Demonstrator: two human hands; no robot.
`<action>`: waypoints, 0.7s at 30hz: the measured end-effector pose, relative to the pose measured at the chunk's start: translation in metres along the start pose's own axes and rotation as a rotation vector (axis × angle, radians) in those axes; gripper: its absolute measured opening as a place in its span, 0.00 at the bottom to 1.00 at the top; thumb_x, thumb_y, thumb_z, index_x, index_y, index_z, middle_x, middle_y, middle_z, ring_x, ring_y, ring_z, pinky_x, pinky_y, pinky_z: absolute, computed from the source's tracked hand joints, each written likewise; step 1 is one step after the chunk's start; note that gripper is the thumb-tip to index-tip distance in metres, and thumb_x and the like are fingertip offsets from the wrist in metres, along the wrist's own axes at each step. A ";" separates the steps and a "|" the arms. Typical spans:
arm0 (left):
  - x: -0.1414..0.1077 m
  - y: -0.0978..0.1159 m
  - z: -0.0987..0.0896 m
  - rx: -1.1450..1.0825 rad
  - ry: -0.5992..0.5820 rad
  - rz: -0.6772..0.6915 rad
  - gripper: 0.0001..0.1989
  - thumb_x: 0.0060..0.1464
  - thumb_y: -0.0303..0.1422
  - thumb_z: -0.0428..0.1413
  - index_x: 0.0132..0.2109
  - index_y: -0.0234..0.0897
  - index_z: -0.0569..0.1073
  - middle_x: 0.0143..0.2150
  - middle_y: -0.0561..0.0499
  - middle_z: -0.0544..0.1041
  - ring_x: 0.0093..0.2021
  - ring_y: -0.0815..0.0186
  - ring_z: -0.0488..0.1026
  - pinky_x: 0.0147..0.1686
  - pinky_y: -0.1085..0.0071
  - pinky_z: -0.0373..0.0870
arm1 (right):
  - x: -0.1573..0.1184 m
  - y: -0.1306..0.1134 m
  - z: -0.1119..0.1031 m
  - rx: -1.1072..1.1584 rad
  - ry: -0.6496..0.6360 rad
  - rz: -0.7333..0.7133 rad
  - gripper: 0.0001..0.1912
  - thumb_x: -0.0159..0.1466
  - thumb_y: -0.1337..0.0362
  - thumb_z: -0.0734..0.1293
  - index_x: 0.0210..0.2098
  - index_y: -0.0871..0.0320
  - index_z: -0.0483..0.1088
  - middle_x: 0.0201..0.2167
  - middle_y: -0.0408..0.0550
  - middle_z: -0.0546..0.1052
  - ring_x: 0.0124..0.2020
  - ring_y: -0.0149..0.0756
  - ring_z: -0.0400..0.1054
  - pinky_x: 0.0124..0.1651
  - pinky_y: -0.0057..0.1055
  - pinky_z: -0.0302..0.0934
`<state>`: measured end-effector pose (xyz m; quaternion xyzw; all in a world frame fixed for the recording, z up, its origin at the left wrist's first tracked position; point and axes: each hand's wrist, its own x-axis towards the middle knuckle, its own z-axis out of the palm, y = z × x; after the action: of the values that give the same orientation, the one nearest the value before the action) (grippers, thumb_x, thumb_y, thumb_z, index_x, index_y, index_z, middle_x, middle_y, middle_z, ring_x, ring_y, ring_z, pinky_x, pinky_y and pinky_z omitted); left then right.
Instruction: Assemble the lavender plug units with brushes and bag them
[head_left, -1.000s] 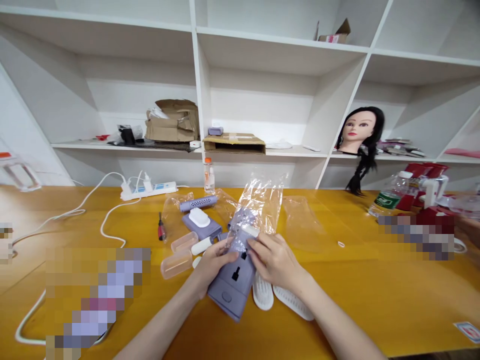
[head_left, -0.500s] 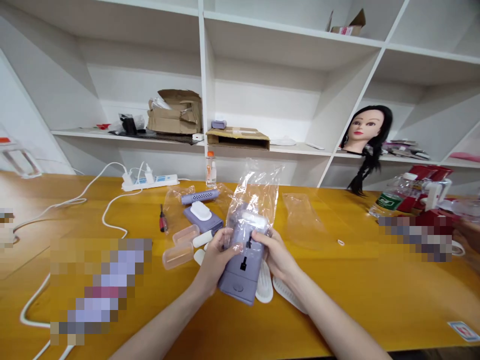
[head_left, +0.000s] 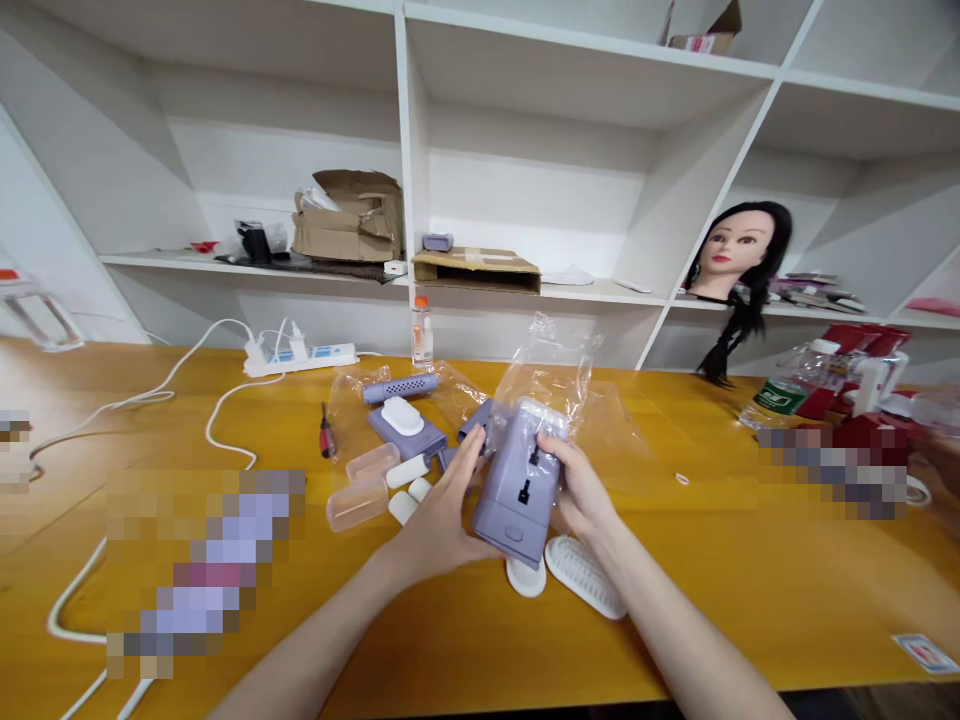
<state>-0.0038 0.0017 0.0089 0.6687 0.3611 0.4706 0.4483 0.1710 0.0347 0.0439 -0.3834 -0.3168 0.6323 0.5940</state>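
The left hand (head_left: pixel 439 510) holds its fingers spread against one side of a lilac plastic casing (head_left: pixel 517 490), while the right hand (head_left: pixel 581 490) curls round the other. Black slots mark the casing's face; its top appears to sit inside a clear plastic bag (head_left: pixel 544 375). It is held above the desk (head_left: pixel 750 600), toward the front edge, over white ridged plastic pieces (head_left: pixel 581 575).
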 end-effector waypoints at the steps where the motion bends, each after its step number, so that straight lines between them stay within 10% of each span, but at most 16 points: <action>1: 0.002 -0.003 0.000 0.037 0.009 0.035 0.57 0.30 0.33 0.68 0.65 0.41 0.46 0.65 0.40 0.52 0.64 0.50 0.48 0.60 0.57 0.50 | -0.003 0.004 0.002 -0.011 -0.026 0.023 0.13 0.45 0.65 0.73 0.30 0.61 0.71 0.23 0.43 0.76 0.23 0.32 0.68 0.30 0.29 0.63; 21: 0.001 -0.008 -0.009 0.218 0.412 0.275 0.23 0.48 0.34 0.58 0.54 0.43 0.69 0.63 0.47 0.60 0.61 0.54 0.58 0.59 0.62 0.54 | -0.038 0.033 0.023 -0.239 -0.453 -0.034 0.21 0.47 0.66 0.74 0.40 0.55 0.69 0.32 0.43 0.77 0.35 0.34 0.70 0.42 0.32 0.61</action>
<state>-0.0124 0.0077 0.0032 0.6460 0.3989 0.6116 0.2225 0.1344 -0.0045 0.0315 -0.2943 -0.5207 0.6500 0.4689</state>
